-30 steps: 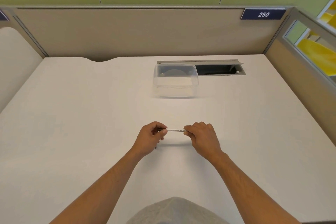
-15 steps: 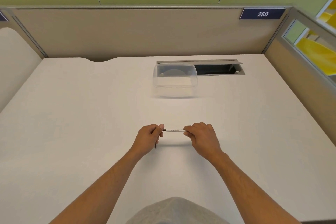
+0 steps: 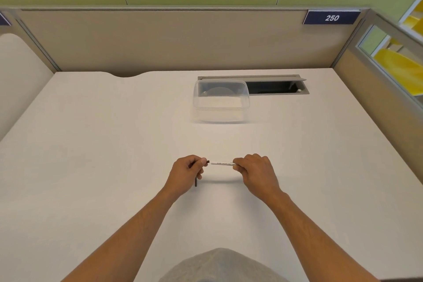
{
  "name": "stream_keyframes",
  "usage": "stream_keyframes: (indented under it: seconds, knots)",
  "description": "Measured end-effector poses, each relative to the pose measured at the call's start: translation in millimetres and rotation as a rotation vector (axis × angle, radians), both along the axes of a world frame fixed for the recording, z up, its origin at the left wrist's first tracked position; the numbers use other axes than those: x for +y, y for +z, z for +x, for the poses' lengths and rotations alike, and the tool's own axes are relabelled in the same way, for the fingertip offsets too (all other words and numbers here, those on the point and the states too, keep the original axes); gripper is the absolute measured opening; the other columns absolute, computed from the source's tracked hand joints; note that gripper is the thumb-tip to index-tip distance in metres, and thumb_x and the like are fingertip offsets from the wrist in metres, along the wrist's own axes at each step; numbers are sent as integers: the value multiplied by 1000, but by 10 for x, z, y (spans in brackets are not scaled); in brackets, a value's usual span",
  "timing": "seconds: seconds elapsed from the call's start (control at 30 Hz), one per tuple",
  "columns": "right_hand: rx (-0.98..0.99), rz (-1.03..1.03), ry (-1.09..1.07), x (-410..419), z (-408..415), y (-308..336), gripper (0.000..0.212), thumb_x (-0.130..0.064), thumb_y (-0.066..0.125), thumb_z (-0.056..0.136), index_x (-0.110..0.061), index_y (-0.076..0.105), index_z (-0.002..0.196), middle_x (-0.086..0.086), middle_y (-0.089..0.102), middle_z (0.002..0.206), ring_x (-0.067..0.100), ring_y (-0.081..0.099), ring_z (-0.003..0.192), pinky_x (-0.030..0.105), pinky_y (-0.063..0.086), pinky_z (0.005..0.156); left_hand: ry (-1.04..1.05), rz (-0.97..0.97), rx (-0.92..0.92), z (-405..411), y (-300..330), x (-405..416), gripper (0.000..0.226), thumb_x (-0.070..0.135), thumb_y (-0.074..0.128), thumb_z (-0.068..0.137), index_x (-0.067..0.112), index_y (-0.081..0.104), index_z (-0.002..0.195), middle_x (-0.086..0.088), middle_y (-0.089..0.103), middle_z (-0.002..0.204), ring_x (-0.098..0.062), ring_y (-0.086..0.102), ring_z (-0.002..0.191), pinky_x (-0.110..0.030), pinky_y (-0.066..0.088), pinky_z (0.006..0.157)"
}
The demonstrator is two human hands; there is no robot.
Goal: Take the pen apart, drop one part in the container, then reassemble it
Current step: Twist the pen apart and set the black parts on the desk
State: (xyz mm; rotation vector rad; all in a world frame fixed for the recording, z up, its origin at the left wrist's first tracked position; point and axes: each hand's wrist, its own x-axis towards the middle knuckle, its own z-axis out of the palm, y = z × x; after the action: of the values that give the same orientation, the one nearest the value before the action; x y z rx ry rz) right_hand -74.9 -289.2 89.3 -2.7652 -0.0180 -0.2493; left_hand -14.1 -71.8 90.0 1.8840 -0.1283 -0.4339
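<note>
Head view | left hand (image 3: 186,173) pinches dark cap (image 3: 207,161) | right hand (image 3: 256,173) grips white barrel (image 3: 222,163)

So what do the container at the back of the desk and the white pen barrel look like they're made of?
The container looks like thin clear plastic, slightly frosted: the desk and the cable slot behind show through its walls. The pen barrel, pinched by the right hand, seems smooth white plastic with small printed lettering; too small to be sure.
</note>
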Motion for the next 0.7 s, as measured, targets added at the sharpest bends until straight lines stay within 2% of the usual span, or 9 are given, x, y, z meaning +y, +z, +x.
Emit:
stream_keyframes:
  seconds: [0.07,0.2,0.33,0.47,0.57,0.7]
  knots:
    - [5,6,-1,-5,-10,-5,13,-26,54,92,-23,66,94,-4,58,68,23,50,67,33,29,62,24,-4,-4,5,-13,15,24,29,57,96,15,71,81,-2,64,66,-11,58,55,-21,42,56]
    - [26,25,0,6,-19,-17,13,-25,54,93,-23,67,96,-3,59,69,23,50,68,33,30,62,128,-57,0,34,-51,32,19,27,54,96,16,68,89,-4,71,71,-17,64,56,-33,45,59]
    - [42,32,-10,8,-17,-26,14,-26,54,93,-23,67,96,-2,59,69,23,51,68,32,29,62,225,-63,15,75,-104,62,16,27,53,97,14,62,94,-5,75,79,-18,71,68,-35,51,65]
    - [76,60,-29,12,-10,-36,16,-27,52,94,-24,66,99,-7,55,70,19,44,68,32,27,63,288,7,2,138,-183,128,14,29,51,98,17,57,95,3,75,86,-10,72,80,-36,54,75]
    - [104,97,-33,20,-8,-46,17,-28,51,95,-24,66,100,-6,56,71,19,45,69,33,31,64,304,101,-19,201,-213,167,13,28,56,94,17,61,91,4,72,90,-12,67,88,-30,50,73]
    - [131,120,-27,43,-11,-66,18,-29,50,95,-24,66,99,-2,61,73,21,49,70,34,37,65,309,267,-98,299,-260,168,18,31,62,90,15,66,84,2,65,88,-16,60,83,-30,46,73]
